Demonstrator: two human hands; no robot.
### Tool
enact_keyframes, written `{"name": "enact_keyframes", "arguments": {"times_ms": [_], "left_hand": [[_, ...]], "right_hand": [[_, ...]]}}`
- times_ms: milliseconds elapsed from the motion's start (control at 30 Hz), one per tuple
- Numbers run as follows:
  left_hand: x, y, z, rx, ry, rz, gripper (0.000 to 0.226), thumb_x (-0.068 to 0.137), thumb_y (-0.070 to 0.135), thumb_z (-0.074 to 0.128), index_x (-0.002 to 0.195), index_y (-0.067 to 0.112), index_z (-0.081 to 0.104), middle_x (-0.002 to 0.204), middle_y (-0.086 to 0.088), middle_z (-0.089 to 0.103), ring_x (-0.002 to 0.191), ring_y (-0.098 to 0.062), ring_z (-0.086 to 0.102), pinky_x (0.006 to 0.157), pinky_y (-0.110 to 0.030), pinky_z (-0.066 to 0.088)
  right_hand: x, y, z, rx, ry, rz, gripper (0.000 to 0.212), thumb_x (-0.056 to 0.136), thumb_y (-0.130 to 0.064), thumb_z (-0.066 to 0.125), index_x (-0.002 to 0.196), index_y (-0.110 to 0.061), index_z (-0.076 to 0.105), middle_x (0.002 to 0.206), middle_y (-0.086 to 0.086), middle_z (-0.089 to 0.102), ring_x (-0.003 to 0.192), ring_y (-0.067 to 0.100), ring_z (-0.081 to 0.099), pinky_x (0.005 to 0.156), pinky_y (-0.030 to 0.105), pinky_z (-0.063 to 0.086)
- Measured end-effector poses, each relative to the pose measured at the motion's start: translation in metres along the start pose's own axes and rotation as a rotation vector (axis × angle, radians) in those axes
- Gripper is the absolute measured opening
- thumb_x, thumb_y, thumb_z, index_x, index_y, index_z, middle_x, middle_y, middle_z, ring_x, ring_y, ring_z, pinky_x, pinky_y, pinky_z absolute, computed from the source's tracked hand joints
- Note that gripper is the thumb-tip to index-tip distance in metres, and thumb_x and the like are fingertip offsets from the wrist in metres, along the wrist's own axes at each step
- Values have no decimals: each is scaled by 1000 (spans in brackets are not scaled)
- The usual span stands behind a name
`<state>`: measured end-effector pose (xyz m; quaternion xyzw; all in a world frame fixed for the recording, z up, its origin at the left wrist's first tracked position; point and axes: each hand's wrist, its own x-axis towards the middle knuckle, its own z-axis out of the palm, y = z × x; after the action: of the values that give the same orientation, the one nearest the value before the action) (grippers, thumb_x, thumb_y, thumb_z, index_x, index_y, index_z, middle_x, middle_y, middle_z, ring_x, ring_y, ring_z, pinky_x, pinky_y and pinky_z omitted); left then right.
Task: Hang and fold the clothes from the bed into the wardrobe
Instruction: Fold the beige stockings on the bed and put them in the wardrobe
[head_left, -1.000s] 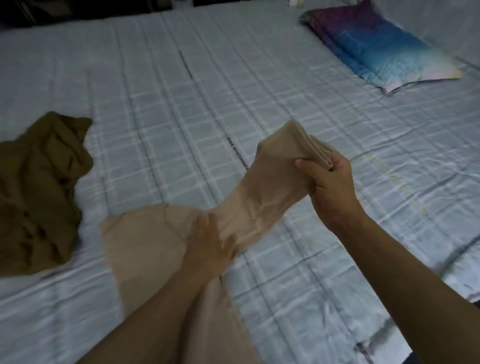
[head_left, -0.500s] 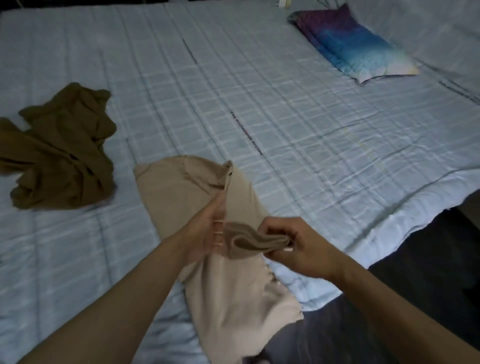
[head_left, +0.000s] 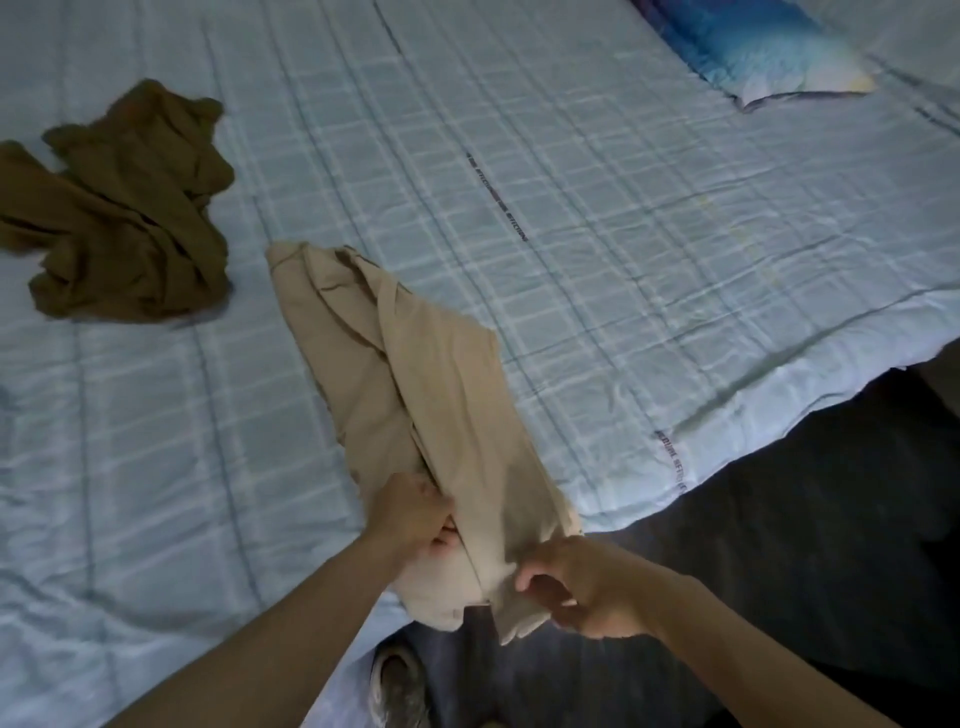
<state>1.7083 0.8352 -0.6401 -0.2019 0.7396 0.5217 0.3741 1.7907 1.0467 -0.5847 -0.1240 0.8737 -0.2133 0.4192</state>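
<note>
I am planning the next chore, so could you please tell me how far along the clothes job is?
Nothing shows as put away; the wardrobe is out of view. In hand: the left hand and right hand grip the near end of the beige cloth garment, half-gathered on the light-blue checked bed. Still to do: the crumpled olive-brown garment lies untouched farther left, plus storing both.
</note>
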Motion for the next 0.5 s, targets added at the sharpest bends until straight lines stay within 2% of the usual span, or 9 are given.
{"name": "enact_keyframes", "arguments": {"times_ms": [67, 133, 233, 300, 400, 500], "left_hand": [[-7, 2, -5, 25, 67, 21, 27, 87, 2, 61, 63, 9, 51, 54, -12, 65, 50, -27, 64, 47, -31, 48], [-13, 10, -13, 88, 146, 85, 20, 85, 4, 59, 66, 6, 55, 57, -15, 68, 48, -26, 64, 43, -28, 46], [-17, 27, -30, 187, 286, 205, 19, 83, 11, 57, 65, 6, 59, 61, -14, 70, 50, -23, 67, 49, -32, 51], [-13, 41, -44, 202, 352, 253, 22, 81, 16, 56, 62, 6, 56, 64, -13, 70, 55, -23, 68, 55, -35, 54], [5, 63, -70, 156, 443, 307, 23, 80, 20, 59, 61, 7, 56, 63, -11, 68, 65, -28, 68, 63, -43, 56], [35, 81, -98, 151, 493, 292, 20, 83, 24, 59, 68, 11, 63, 67, -2, 69, 69, -21, 67, 67, -39, 56]], "right_hand": [[0, 6, 5, 33, -14, 38, 42, 90, -36, 66, 129, -39, 52, 136, -12, 50, 123, 10, 48, 106, 27, 39], [3, 7, 4, 96, 109, 15, 33, 92, -39, 64, 124, -36, 58, 129, -14, 57, 118, 2, 50, 102, 23, 41], [16, 1, -9, 160, 398, -65, 19, 93, -31, 63, 112, -29, 67, 110, -16, 67, 100, -2, 58, 91, 22, 47], [30, -6, -26, 204, 527, -109, 15, 94, -25, 62, 107, -26, 70, 99, -18, 68, 93, -1, 62, 82, 18, 49], [59, -19, -57, 309, 666, -144, 15, 95, -16, 60, 105, -21, 70, 95, -15, 70, 91, -3, 65, 74, 13, 51], [100, -32, -92, 369, 758, -148, 18, 94, -8, 59, 104, -18, 70, 97, -12, 71, 91, -1, 65, 71, 12, 49]]}}
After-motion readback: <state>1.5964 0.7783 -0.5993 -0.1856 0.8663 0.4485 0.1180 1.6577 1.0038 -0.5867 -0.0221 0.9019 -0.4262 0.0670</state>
